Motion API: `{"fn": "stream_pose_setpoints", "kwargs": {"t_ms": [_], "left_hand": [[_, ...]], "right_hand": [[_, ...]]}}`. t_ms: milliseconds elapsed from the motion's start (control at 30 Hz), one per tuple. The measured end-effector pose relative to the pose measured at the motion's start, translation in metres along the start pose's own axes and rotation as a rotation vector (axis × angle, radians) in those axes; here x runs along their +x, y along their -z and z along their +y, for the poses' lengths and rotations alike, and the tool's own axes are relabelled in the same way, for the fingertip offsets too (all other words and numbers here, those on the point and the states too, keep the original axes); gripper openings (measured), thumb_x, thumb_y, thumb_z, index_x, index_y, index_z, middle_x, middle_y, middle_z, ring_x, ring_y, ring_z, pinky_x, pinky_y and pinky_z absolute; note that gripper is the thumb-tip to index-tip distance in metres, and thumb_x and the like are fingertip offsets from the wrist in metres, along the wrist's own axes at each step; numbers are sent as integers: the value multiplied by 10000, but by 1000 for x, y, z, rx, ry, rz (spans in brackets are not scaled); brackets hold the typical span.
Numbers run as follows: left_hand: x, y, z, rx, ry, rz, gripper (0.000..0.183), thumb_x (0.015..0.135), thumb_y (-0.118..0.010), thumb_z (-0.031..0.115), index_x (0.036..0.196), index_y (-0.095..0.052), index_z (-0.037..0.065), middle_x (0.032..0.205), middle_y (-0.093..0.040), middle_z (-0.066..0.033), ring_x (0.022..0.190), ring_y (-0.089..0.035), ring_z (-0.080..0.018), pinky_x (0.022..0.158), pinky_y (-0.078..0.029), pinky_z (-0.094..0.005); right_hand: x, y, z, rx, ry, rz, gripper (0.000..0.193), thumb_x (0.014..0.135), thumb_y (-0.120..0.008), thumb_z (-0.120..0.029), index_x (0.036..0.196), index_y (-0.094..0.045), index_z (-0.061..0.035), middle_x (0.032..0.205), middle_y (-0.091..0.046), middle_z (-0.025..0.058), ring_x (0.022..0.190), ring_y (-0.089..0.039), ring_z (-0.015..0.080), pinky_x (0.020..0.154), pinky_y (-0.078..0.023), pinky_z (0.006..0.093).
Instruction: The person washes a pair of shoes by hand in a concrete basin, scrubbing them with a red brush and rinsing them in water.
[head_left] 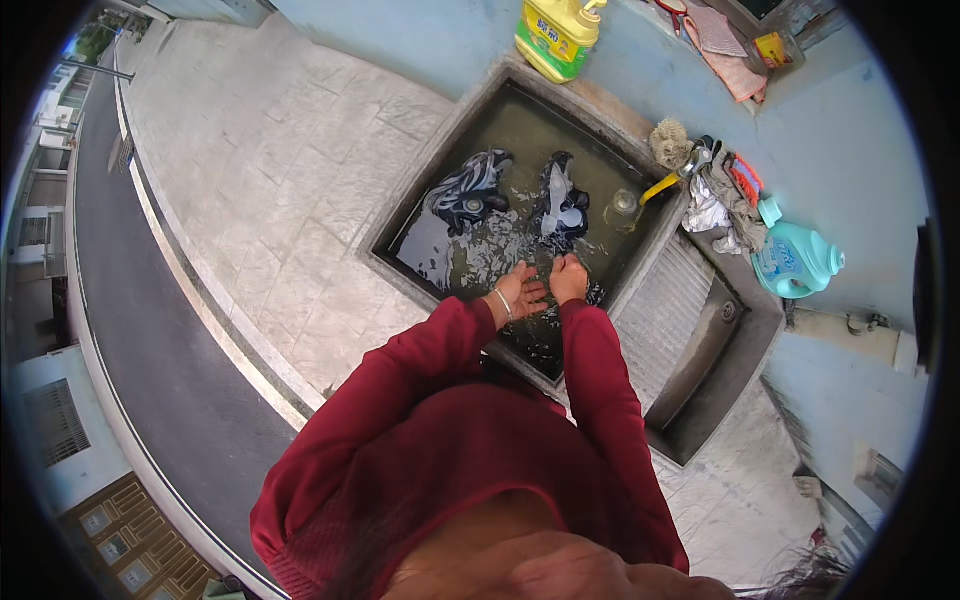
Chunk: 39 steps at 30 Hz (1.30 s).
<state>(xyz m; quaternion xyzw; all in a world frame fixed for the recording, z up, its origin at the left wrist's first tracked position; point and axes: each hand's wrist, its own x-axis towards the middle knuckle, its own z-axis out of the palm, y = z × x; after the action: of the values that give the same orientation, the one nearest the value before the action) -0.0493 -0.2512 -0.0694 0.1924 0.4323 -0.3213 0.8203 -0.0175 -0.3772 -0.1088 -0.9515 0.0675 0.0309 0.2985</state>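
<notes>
My left hand (522,290), with a bracelet at the wrist, is at the near side of a water-filled concrete basin (405,205). Its fingers are spread over the rippled water. Beside it, my right hand (569,279) is closed in a fist at the water; what its fingers hold, if anything, is hidden. Just beyond that fist floats a dark, wet piece of cloth (562,205) with pale patches. Farther left, a dark patterned piece of cloth (475,190) bulges out of the murky water. Neither hand visibly touches the left piece.
Right of the basin is a ribbed washboard slab (665,310) with a trough. A tap with a yellow spout (660,187) stands over the water. A yellow-green jug (556,40), turquoise bottle (797,260), rags (725,195) and red brush (745,180) line the wall side.
</notes>
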Motion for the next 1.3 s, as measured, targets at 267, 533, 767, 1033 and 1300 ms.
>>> {"fn": "stream_pose_setpoints", "kwargs": {"t_ms": [267, 533, 767, 1033, 1300], "left_hand": [[18, 25, 33, 63, -77, 14, 372, 938, -307, 292, 1205, -386, 46, 1194, -447, -165, 1107, -444, -297, 940, -363, -440], [130, 92, 29, 1337, -382, -291, 299, 860, -409, 233, 1086, -533, 81, 1051, -560, -104, 984, -524, -266, 872, -408, -407], [90, 50, 14, 2766, -329, -603, 311, 822, -432, 209, 1075, -555, 77, 1082, -562, -104, 975, -531, -247, 856, -411, -372], [40, 31, 38, 2522, -476, -642, 304, 814, -437, 214, 1041, -580, 71, 1070, -573, -129, 967, -540, -248, 835, -421, -367], [8, 50, 86, 1815, -597, -156, 303, 787, -549, 216, 1049, -585, 68, 932, -618, -154, 893, -585, -286, 784, -448, -347]], "right_hand": [[-17, -2, -50, 1843, -659, -407, 261, 896, -447, -188, 825, -578, 26, 861, -630, 112, 805, -598, 236, 787, -452, 314], [-27, 41, -121, 716, 297, -487, 328, 917, -384, -228, 929, -641, -24, 941, -637, 100, 910, -582, 244, 861, -414, 322], [3, 23, -81, 457, 201, -978, 428, 906, -351, -367, 940, -641, -53, 924, -636, 129, 873, -594, 263, 816, -424, 320], [-30, 16, -93, 593, 376, -577, 315, 895, -437, -286, 932, -654, -61, 904, -644, 109, 880, -593, 228, 833, -419, 300], [12, 10, -20, 908, -699, -27, 322, 833, -566, -327, 1017, -564, -63, 982, -603, 43, 913, -556, 143, 682, -453, 324]]}}
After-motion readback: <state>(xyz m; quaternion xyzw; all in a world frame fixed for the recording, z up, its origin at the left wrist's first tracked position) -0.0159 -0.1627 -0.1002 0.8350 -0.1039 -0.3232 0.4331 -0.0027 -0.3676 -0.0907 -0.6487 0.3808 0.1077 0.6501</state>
